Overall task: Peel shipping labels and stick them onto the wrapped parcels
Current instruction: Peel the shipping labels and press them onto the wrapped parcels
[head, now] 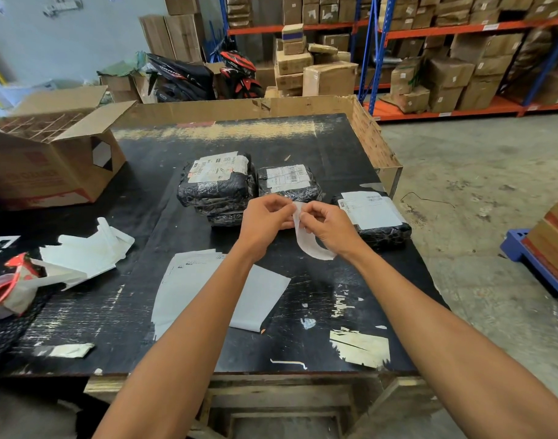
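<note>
- Both hands worked above the black table (303, 312): we found the left hand (265, 221) and right hand (329, 224) pinching one curled label sheet (306, 242) at its top edge.
- Three wrapped parcels (290, 182) lay just beyond, each already labelled; spare labels (189, 280) lay near the forearms.
- We judged tearing likely if the fingertips pulled unevenly, and the adhesive folding onto itself.
</note>
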The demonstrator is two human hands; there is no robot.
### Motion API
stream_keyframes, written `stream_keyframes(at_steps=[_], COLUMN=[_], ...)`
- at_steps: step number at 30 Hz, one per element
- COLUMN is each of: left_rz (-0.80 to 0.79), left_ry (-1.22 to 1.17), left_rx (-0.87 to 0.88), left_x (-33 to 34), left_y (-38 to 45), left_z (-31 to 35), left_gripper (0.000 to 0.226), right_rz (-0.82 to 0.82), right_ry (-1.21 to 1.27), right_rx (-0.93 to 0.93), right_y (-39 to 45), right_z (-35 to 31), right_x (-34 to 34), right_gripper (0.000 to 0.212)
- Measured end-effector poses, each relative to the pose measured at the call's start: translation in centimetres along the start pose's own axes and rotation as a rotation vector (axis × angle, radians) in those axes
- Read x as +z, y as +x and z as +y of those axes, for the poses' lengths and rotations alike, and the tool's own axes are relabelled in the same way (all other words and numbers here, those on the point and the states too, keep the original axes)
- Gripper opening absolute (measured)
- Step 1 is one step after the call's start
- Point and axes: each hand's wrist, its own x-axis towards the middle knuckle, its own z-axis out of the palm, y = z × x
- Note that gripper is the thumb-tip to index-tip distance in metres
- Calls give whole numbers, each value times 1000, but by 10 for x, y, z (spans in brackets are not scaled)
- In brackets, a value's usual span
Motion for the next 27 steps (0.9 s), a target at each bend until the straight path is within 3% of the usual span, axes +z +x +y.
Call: stream_keyframes(at_steps=[6, 11, 17, 23, 27], left_rz=[95, 80, 54, 67, 71], left_ry=[-469, -454, -431, -361, -325], left_rx=[-231, -211, -192, -164, -160], left_x=[0, -1, -1, -7, -8], left_y=[-1, -2, -1, -1, -1], left_z=[1, -2, 0, -4, -6], left_gripper=[6, 5, 6, 15, 22], right_rz=[121, 137, 198, 146, 130], right_ry=[157, 316, 209, 292, 215], right_rx=[160, 188, 133, 144, 109], right_y=[4, 8, 12, 10, 11], right_z=[5, -7, -9, -15, -15], right_x=[4, 8, 11, 13, 15], right_gripper=[21, 16, 11, 38, 33])
